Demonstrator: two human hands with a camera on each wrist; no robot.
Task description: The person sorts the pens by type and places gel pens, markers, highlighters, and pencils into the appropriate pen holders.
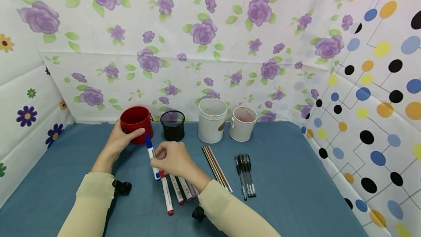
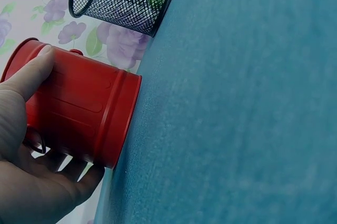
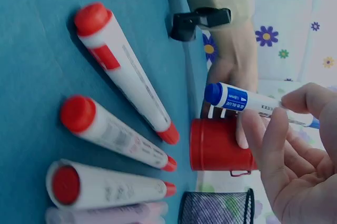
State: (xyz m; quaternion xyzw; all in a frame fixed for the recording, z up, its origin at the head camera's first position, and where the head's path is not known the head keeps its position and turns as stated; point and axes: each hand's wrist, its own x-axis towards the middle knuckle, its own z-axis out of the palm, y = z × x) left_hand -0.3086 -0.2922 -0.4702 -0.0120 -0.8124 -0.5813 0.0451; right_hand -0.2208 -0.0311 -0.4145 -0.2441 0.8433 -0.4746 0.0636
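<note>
Blue marker lifted beside the red cup.
Right hand (image 1: pixel 172 160) fingers pinch the blue marker (image 1: pixel 152 157) mid-barrel above the table (image 1: pixel 296 178); left hand (image 1: pixel 120 142) fingers wrap the red cup (image 1: pixel 135 119) near the back edge.

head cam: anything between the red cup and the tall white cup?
The black mesh cup stands between the red cup and the tall white cup, apart from both, on the blue tablecloth; the head view shows it.

Bench (image 1: pixel 296 178) open at 3 o'clock past pens (image 1: pixel 245 175); cups (image 1: pixel 212 120) block 12, markers (image 1: pixel 177 191) block 6.
</note>
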